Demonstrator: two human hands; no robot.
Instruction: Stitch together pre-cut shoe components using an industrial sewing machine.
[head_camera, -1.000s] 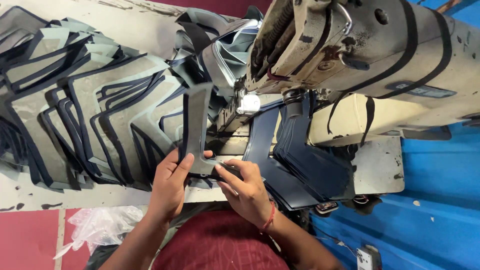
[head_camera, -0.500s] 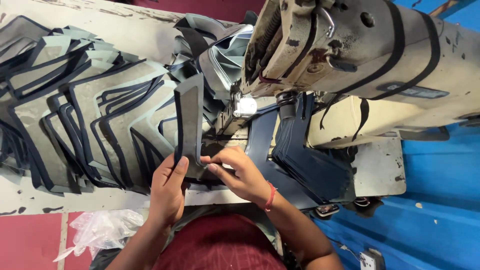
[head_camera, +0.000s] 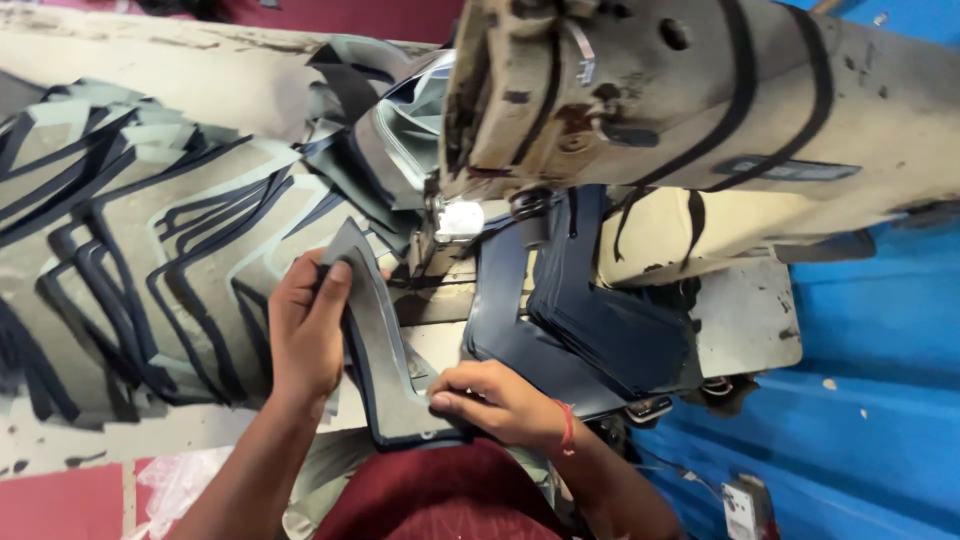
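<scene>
A grey, angled cut piece with dark edging is held between both hands, just in front of the needle area of the sewing machine. Its upper arm is gripped by the left hand, whose fingers are curled over the top edge; its lower corner is pinched by the right hand, thumb and fingers closed on it. A red thread band is worn on the right wrist. To the left, a fanned stack of similar grey pieces is spread over the worn table. To the right, a pile of dark blue pieces lies on the machine bed, under the machine's cream-coloured arm, by which its far part is hidden. A small lamp is lit beside the needle. A long dark label is fixed on the machine's side. A blue panel is seen at the right edge.
</scene>
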